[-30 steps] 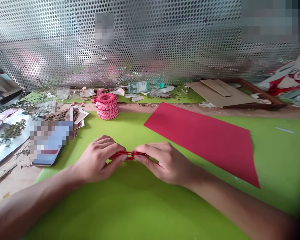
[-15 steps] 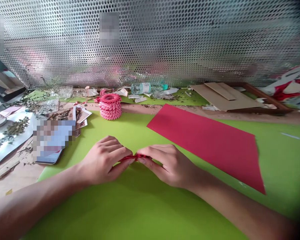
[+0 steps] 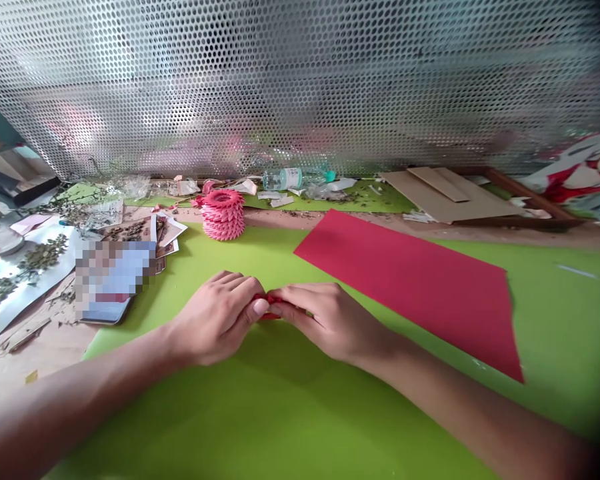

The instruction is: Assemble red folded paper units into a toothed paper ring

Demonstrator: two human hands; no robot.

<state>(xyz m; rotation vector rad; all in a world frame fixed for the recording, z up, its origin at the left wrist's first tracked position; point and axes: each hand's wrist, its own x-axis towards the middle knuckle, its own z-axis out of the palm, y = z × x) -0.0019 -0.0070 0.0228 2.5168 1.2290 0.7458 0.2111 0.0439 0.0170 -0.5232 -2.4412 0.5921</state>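
Note:
Between my fingertips is a small folded red paper piece, mostly covered by both hands. My left hand pinches it from the left, thumb on the near side and the other fingers curled over. From the right, my right hand grips it between thumb and forefinger, its tips close to the left thumb. Beyond my left hand, a ring-shaped pink and red stack of folded paper pieces stands upright. A large red paper sheet lies flat past my right hand.
A green mat covers the table under my hands. On the left lie a phone, photos and dried plant bits. Along the perforated metal screen are a plastic bottle and cardboard.
My hands have come closer together and slightly up around the red paper piece, so less of it shows. The left thumb now bends over its near side. The view has shifted slightly.

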